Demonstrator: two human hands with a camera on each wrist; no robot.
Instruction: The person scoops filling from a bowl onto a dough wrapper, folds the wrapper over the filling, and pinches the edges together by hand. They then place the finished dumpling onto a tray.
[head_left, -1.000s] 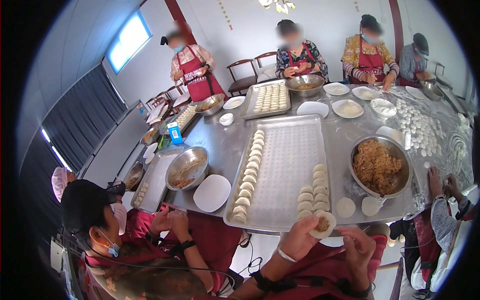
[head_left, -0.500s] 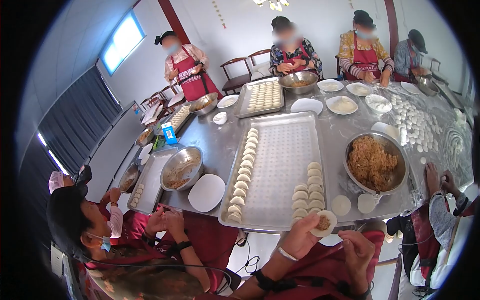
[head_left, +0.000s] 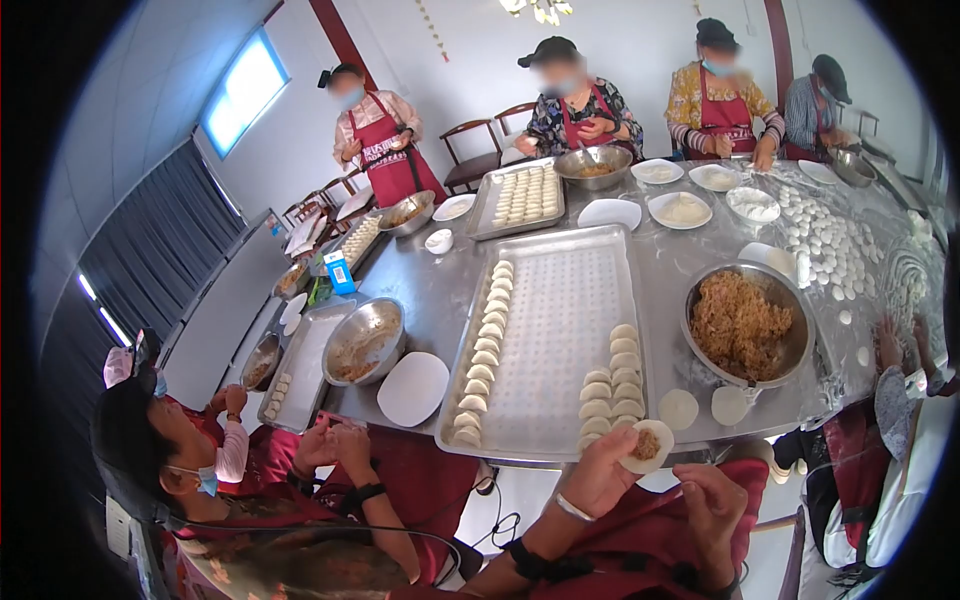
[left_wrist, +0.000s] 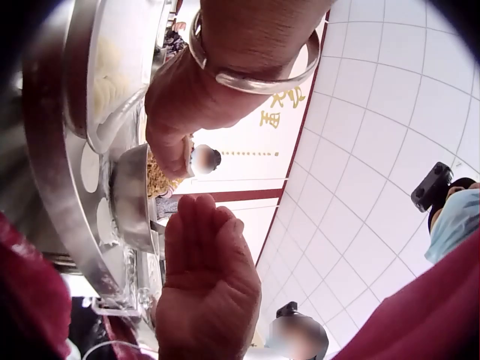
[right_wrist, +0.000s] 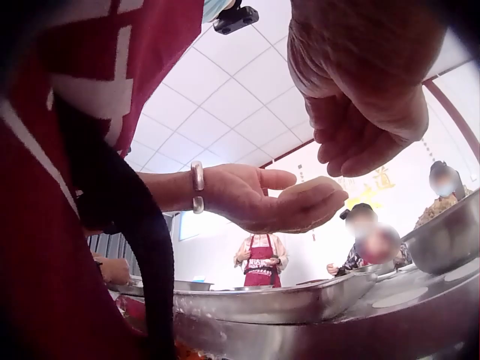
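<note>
my left hand (head_left: 598, 470) is raised palm up at the near edge of the table (head_left: 430, 290), with a bangle (head_left: 573, 510) on the wrist. the wrapper (head_left: 648, 446) lies on its fingers with a lump of brown filling in its middle. it sits just over the near right corner of the tray (head_left: 560, 300). those fingers are pressed together and only slightly cupped under the dough. in the right wrist view the thumb stands straight out, apart from them, so nothing is pinched.

my right hand (head_left: 715, 497) hangs near and to the right of the wrapper, close to it but not touching. its fingers are side by side, loosely bent, and hold nothing. in the left wrist view its palm faces the left hand.

on the tray a row of dumplings (head_left: 483, 345) runs along the left side from near to far. a shorter double row (head_left: 612, 380) sits at the near right, just beyond the wrapper. right of the tray stands a steel bowl (head_left: 745, 325) of shredded filling. two bare dough rounds (head_left: 679, 409) lie flat on the table, just near the bowl. many more rounds (head_left: 835, 245) are spread on the far right of the table.

to my left a person in a mask (head_left: 200, 470) sits with both hands together in front of them. four more people in red aprons are at the far side.
</note>
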